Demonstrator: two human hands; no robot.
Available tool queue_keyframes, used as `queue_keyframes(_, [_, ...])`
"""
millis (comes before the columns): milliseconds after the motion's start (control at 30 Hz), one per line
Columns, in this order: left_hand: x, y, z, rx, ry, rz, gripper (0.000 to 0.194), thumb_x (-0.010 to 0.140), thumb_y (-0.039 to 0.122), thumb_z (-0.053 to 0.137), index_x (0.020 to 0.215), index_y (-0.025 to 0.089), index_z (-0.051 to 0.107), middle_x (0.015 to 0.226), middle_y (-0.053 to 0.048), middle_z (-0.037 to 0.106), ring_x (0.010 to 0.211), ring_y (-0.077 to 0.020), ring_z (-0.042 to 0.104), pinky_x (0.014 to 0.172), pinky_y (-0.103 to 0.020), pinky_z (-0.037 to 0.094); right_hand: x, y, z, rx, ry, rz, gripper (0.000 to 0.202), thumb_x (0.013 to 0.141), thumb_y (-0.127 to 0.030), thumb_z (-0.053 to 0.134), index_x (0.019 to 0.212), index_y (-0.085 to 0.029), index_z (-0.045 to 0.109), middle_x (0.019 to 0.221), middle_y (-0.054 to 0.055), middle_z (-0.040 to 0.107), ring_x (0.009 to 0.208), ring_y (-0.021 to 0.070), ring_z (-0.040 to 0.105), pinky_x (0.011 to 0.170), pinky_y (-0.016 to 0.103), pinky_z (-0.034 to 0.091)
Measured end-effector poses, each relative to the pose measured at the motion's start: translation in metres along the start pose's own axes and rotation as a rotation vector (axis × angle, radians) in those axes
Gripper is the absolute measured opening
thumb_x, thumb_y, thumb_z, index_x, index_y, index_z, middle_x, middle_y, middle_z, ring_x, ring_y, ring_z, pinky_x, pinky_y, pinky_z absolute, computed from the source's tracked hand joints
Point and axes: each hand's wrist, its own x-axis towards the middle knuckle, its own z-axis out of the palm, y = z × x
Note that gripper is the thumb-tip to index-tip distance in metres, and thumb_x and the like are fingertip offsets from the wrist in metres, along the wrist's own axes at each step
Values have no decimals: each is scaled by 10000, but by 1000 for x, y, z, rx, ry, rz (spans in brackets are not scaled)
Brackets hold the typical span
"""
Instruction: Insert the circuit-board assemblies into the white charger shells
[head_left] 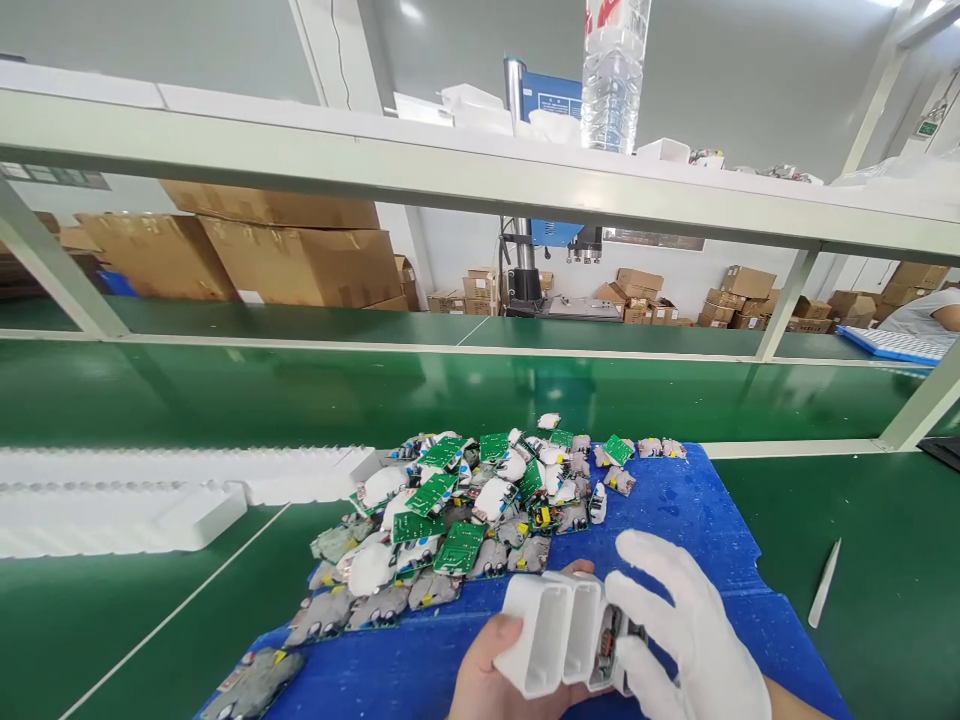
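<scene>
Green workbench (450, 400), perhaps warehouse cartons (300, 262) behind

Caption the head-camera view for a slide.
Bare left hand and gloved right hand hold white plastic housings over a blue mat heaped with small circuit boards.

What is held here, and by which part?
White plastic casings: the bare left hand cups them from below; the gloved right hand grips their right end.
</scene>
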Motion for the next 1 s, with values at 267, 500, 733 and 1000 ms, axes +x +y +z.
queue_keyframes(267, [-3, 8, 5, 32, 64, 106, 463, 601, 422, 664, 1025, 237, 668, 1005, -42, 692, 968, -280, 583, 873, -400, 376, 9, 55, 7, 204, 85, 490, 266, 892, -320, 450, 1095, -168, 532, 1171, 125, 549, 1072, 214, 552, 912, 400, 491])
queue_keyframes(500, [1, 5, -4, -8, 26, 21, 488, 684, 475, 583, 1103, 229, 633, 1072, -90, 675, 1009, -298, 568, 890, -473, 354, 21, 83, 27, 217, -121, 579, 292, 814, -257, 490, 1069, -170, 603, 1088, 95, 578, 959, 203, 578, 885, 393, 475])
queue_keyframes(733, [1, 7, -5, 6, 10, 3, 482, 696, 475, 572, 1107, 231, 636, 1077, -104, 671, 988, -304, 575, 894, -475, 344, 69, 70, 62, 53, -417, 371, 529, 715, -260, 683, 1224, -204, 550, 1161, 104, 584, 1065, 256, 526, 909, 387, 433])
queue_keyframes(1000, [1, 8, -7, -11, 16, -27, 463, 667, 478, 594, 1068, 257, 659, 1048, -93, 684, 976, -295, 583, 890, -463, 350, 69, 83, 12, -52, -573, 635, 326, 679, -428, 675, 497, -161, 633, 500, 47, 588, 502, 196, 574, 525, 298, 452])
